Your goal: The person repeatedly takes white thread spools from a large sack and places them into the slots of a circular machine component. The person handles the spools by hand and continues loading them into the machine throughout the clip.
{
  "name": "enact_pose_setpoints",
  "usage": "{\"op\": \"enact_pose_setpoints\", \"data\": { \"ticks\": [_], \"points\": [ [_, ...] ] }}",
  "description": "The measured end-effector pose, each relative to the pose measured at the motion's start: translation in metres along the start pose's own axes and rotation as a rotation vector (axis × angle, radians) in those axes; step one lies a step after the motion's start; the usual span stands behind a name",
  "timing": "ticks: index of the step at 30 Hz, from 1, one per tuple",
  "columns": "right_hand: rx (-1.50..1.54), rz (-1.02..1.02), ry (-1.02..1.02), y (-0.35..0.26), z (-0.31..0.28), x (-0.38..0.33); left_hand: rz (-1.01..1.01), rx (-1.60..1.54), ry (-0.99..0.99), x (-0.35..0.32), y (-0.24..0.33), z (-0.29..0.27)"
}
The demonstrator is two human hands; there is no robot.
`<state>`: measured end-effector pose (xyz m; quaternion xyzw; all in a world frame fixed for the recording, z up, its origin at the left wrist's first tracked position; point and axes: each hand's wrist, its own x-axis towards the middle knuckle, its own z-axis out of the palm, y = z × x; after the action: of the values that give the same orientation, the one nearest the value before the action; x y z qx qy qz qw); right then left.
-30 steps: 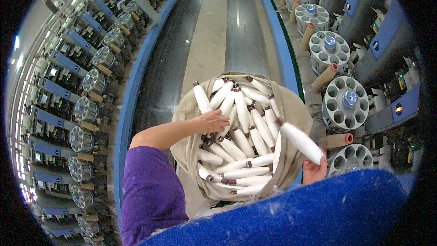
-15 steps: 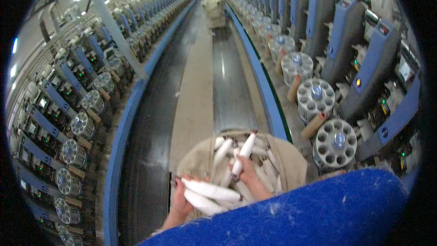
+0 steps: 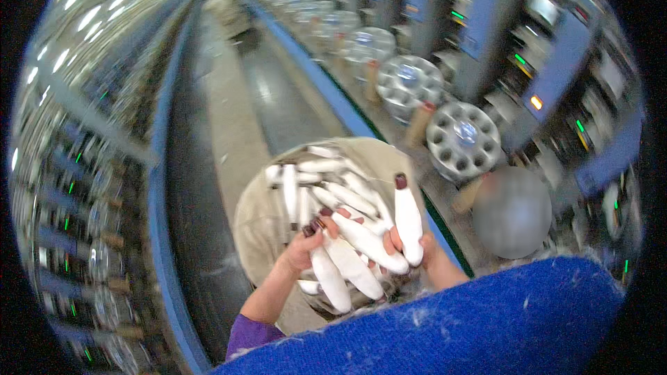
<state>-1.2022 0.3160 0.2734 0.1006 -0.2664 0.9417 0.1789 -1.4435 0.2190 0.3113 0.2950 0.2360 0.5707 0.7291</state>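
My left hand [image 3: 299, 253] is closed round the dark ends of several white yarn bobbins [image 3: 329, 281], which fan out toward the lower right. My right hand [image 3: 434, 260] grips a single white yarn bobbin [image 3: 408, 226] near its lower end, its dark red tip pointing up. Below and beyond both hands, a round beige cloth-lined container [image 3: 256, 236] holds a loose heap of similar bobbins [image 3: 351, 196]. One bobbin of the fan lies close to my right fingers; which fingers support it is hard to tell.
Close on the right runs a row of winding units with round, holed magazines [image 3: 464, 140] and brownish tubes [image 3: 420, 125]. Blue rails [image 3: 347, 112] edge the aisle. Farther up it stands another beige-covered load [image 3: 228, 12]. A blue knitted garment [image 3: 431, 323] covers the lower edge.
The view has swung right and tilted, bringing the right-hand machines nearer. My right hand has moved to the right with a bobbin, now above the container's edge. My left hand still holds bobbins.
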Motion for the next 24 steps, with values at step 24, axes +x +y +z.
{"op": "enact_pose_setpoints", "data": {
  "ticks": [24],
  "points": [
    [-1.615, -0.517, 1.225, -0.2, -0.008, -0.366, -0.24, 0.021, -0.615, 0.251, -0.213, 0.214]
  ]
}}
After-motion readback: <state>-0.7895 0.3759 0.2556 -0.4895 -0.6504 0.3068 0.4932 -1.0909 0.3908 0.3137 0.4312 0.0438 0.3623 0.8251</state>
